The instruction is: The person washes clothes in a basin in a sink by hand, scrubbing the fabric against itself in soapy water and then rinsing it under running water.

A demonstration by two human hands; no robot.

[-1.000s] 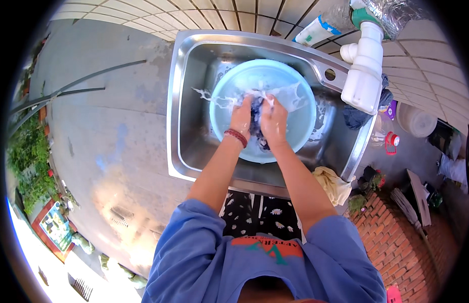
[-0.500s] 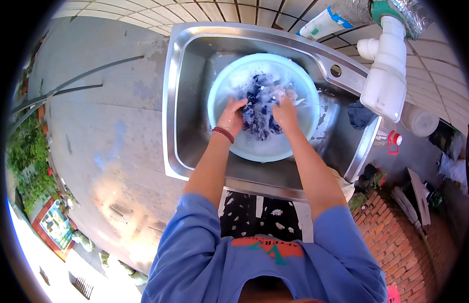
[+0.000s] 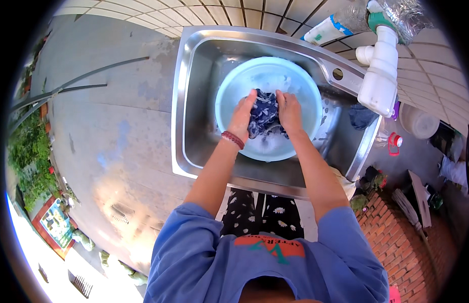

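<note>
A wet dark-blue patterned cloth [image 3: 265, 113] is bunched up over a light-blue round basin [image 3: 229, 86]. My left hand [image 3: 241, 117] grips its left side, thumb uppermost, with a red braided bracelet on the wrist. From the right, my right hand [image 3: 290, 111] presses its fingers against the same cloth. The undersides of both hands and the lower fingers are partly hidden by the bundle. Pale soapy water lies in the basin around and below the cloth. The basin stands inside a stainless-steel sink [image 3: 180, 111].
A dark cloth [image 3: 361, 117] lies at the sink's right end. White drain pipes [image 3: 378, 76] reach over the back right corner. On the floor to the right are a clear bottle with a red cap [image 3: 396, 141] and a white bucket [image 3: 419, 121]. A tiled wall [image 3: 234, 15] runs behind.
The cloth, spread in foamy water before, is now gathered into a compact bundle between my hands. Both hands have closed in on it, and less foam shows.
</note>
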